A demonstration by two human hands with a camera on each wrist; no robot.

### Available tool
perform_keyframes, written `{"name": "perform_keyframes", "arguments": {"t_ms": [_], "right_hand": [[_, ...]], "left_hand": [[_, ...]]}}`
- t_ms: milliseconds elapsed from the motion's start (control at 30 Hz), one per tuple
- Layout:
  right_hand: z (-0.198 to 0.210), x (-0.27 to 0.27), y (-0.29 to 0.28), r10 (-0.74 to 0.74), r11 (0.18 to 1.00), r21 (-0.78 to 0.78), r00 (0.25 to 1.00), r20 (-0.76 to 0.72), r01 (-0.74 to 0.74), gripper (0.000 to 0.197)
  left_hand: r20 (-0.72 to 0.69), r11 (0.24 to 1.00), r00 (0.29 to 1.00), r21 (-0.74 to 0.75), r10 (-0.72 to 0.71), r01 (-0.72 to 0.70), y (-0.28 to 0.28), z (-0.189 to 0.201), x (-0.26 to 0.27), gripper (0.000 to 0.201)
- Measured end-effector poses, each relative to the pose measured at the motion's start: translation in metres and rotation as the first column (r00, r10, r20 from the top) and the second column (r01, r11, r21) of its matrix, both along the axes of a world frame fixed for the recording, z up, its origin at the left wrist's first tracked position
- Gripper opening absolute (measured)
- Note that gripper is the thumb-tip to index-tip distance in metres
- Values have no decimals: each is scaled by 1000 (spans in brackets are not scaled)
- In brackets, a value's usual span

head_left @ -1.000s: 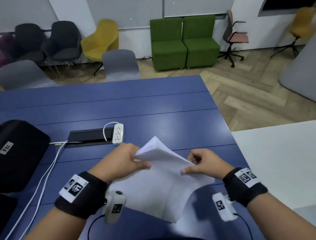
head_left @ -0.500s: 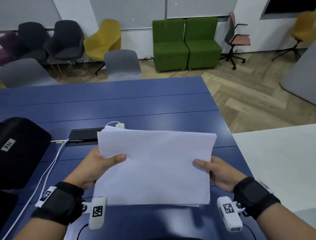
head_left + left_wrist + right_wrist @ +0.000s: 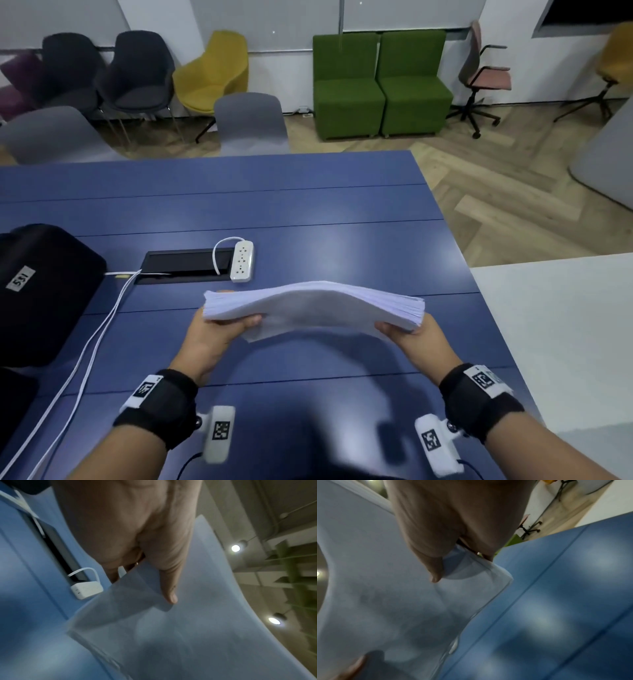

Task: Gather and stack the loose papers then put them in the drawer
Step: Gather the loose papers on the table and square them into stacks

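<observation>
A stack of white papers (image 3: 313, 305) hangs in the air above the blue table (image 3: 308, 212), bowed upward in the middle. My left hand (image 3: 222, 325) grips its left end, thumb on the near face. My right hand (image 3: 407, 330) grips the right end the same way. In the left wrist view the thumb lies flat on the paper stack (image 3: 197, 622), with the other fingers hidden behind it. In the right wrist view the thumb presses the paper stack (image 3: 385, 588) near its corner. No drawer shows in any view.
A white power strip (image 3: 242, 261) lies by a black cable slot (image 3: 186, 265), its white cables (image 3: 85, 346) running to the near left. A black bag (image 3: 41, 291) sits at the left edge. A white table (image 3: 555, 342) adjoins on the right. Chairs stand beyond the far edge.
The stack was held by one corner, then upright facing me. It is now tipped nearly flat and lowered, with both hands still at its two ends.
</observation>
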State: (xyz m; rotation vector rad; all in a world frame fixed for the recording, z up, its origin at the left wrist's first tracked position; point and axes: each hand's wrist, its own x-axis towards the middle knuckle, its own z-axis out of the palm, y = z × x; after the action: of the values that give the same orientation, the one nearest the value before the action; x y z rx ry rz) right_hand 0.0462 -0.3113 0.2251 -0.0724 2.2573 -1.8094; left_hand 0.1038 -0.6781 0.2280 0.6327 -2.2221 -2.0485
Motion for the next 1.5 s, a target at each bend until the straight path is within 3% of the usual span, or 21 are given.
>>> {"name": "perform_keyframes", "arguments": {"t_ms": [100,167,267,367,400,433,500,533,600,700,767,900,967,1100,1200,1267,1367,1500], "right_hand": [[-53,-3,10,7,989,150,998,58,-16,28],[-79,-1,23,13,974,224,995,99,-35,39],[-90,1,33,0,957,290,995,98,-28,56],[-85,-2,34,2,964,267,998,56,-17,55],[-83,-3,35,-16,967,253,999,44,4,52],[-81,-4,35,-26,969,245,999,35,17,47],[-80,-5,35,-21,970,244,1000,2,20,36],[-78,-5,35,-12,969,246,1000,-9,14,34],[-76,-3,34,9,969,247,1000,-30,-2,37],[-69,-1,30,26,975,220,998,-58,-13,47],[-66,0,30,48,977,213,997,-67,-33,42],[-60,0,31,69,985,160,995,-66,-58,43],[-58,1,30,75,989,129,996,-51,-67,42],[-53,-2,30,28,999,37,1000,-6,-28,23],[-44,-2,32,162,986,23,986,47,-163,37],[-37,1,28,216,973,63,971,97,-223,33],[-28,2,22,126,990,46,980,154,-134,16],[-17,2,26,69,998,-21,973,219,-66,15]], "left_hand": [[124,999,991,-12,45,-44,9,-33,-1,66],[158,998,985,-5,63,-63,23,-42,-3,66],[122,997,992,-64,40,-32,45,-39,-9,62],[95,977,994,-200,-59,77,49,-37,-12,72],[94,929,988,-341,-121,146,47,-37,-14,79],[107,820,972,-521,-211,236,44,-35,-15,86],[196,461,896,-802,-399,381,42,-28,-18,102],[252,297,849,-859,-465,418,44,-24,-20,109],[297,106,784,-904,-545,415,54,-17,-28,113],[375,-17,750,-899,-545,437,75,-7,-45,103],[496,-94,711,-846,-498,525,84,1,-56,83],[642,-152,654,-750,-399,644,75,5,-64,30],[667,-174,634,-730,-392,661,69,4,-62,22],[633,-148,649,-754,-423,640,63,10,-62,20],[614,-22,628,-723,-479,690,52,24,-67,21],[608,79,603,-667,-516,741,44,39,-68,22],[556,293,631,-579,-541,761,33,60,-65,22],[364,697,823,-443,-436,564,-4,58,-53,34]]}}
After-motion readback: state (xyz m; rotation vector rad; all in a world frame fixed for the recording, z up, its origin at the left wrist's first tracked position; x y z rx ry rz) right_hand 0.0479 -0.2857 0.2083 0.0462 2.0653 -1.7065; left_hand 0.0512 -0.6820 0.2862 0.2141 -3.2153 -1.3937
